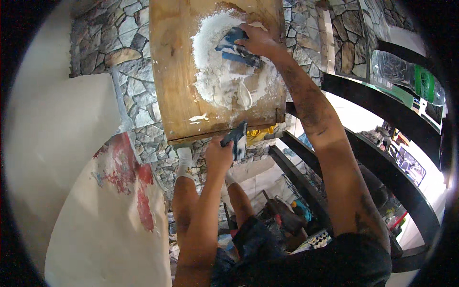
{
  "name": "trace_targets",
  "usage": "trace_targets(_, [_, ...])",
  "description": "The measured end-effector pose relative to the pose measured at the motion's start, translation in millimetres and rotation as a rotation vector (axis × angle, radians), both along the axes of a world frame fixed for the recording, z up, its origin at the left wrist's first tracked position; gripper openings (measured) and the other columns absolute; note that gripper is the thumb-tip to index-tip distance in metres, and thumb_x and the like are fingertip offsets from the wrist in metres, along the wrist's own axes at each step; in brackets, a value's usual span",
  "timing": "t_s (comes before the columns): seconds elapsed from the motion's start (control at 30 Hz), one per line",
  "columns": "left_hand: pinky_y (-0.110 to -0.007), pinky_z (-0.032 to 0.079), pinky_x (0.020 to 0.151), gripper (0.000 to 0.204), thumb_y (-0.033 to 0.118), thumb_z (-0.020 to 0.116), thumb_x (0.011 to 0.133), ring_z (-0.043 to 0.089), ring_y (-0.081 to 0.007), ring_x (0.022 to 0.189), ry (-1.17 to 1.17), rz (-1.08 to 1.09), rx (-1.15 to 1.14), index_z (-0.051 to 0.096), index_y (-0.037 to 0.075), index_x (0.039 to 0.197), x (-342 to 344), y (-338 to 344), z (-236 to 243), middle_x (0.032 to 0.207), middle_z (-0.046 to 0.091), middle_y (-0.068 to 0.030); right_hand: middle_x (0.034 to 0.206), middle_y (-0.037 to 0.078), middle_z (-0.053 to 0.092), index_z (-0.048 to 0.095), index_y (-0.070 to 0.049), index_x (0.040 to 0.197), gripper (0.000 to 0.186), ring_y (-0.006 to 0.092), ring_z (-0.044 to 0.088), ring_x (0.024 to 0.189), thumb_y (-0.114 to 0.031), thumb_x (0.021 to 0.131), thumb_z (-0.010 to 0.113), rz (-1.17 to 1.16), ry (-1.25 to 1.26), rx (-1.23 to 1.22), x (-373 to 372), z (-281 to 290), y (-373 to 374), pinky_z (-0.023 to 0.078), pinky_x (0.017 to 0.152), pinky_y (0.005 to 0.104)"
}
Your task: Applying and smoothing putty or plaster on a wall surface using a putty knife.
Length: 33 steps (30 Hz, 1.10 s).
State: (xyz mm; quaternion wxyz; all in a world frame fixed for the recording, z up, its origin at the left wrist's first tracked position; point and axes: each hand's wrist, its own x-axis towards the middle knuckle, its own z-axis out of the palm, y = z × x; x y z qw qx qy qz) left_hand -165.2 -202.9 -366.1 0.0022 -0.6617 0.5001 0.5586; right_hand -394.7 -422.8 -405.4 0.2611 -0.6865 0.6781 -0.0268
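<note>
I can't see the far end of the wooden board (174,91), smeared with white paste (206,71). The left hand (219,155), fingers mostly hidden, grips a dark scraper (235,135) by the near edge; the right hand (259,40) clutches a blue scraper (231,37) over the paste.

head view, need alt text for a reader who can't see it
The right hand holds a blue scraper over white paste and powder on a wooden board. The left hand holds a second scraper at the board's near edge. Stone-patterned surfacing shows beside the board.
</note>
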Motion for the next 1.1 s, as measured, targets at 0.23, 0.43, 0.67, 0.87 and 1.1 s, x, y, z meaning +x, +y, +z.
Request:
trace_targets(0.23, [-0.039, 0.044, 0.07, 0.029, 0.018, 0.062, 0.07, 0.056, -0.0349, 0.081, -0.011, 0.055, 0.051, 0.059, 0.003, 0.095, -8, -5, 16, 0.093, 0.055, -0.0208, 0.092, 0.02, 0.056, 0.045, -0.003, 0.103, 0.041, 0.037, 0.052, 0.088, -0.03, 0.075, 0.058, 0.076, 0.001, -0.01, 18, 7, 19, 0.04, 0.075, 0.0409])
trace_targets(0.43, [-0.04, 0.044, 0.068, 0.028, 0.016, 0.062, 0.07, 0.056, -0.0352, 0.08, -0.056, 0.024, -0.1, 0.059, 0.002, 0.094, -13, 7, 8, 0.092, 0.055, -0.024, 0.097, 0.019, 0.055, 0.045, -0.003, 0.106, 0.04, 0.0356, 0.051, 0.091, -0.03, 0.077, 0.056, 0.326, 0.018, -0.219, 17, 17, 13, 0.04, 0.075, 0.043])
trace_targets(0.67, [-0.04, 0.045, 0.068, 0.028, 0.014, 0.063, 0.069, 0.056, -0.0365, 0.077, -0.044, 0.069, -0.088, 0.059, 0.0, 0.092, -21, 9, 20, 0.083, 0.057, -0.0241, 0.098, 0.018, 0.054, 0.041, -0.003, 0.109, 0.042, 0.035, 0.05, 0.095, -0.03, 0.078, 0.053, 0.409, 0.292, 0.044, 37, 35, 0, 0.04, 0.075, 0.0447])
trace_targets(0.87, [-0.038, 0.044, 0.074, 0.027, 0.014, 0.062, 0.069, 0.055, -0.0373, 0.084, -0.071, 0.038, -0.12, 0.059, -0.001, 0.092, -29, 20, 16, 0.105, 0.048, -0.0281, 0.091, 0.017, 0.057, 0.042, -0.004, 0.101, 0.034, 0.0333, 0.052, 0.092, -0.024, 0.077, 0.055, 0.445, 0.214, 0.05, 37, 27, 1, 0.041, 0.073, 0.0445])
trace_targets(1.1, [-0.038, 0.043, 0.078, 0.027, 0.015, 0.062, 0.069, 0.053, -0.0378, 0.091, -0.103, 0.017, -0.061, 0.06, 0.002, 0.093, -29, 18, 21, 0.121, 0.032, -0.0324, 0.09, 0.013, 0.057, 0.044, -0.005, 0.096, 0.028, 0.0305, 0.053, 0.09, -0.014, 0.073, 0.057, 0.609, 0.047, -0.027, 60, 23, 23, 0.04, 0.072, 0.0441])
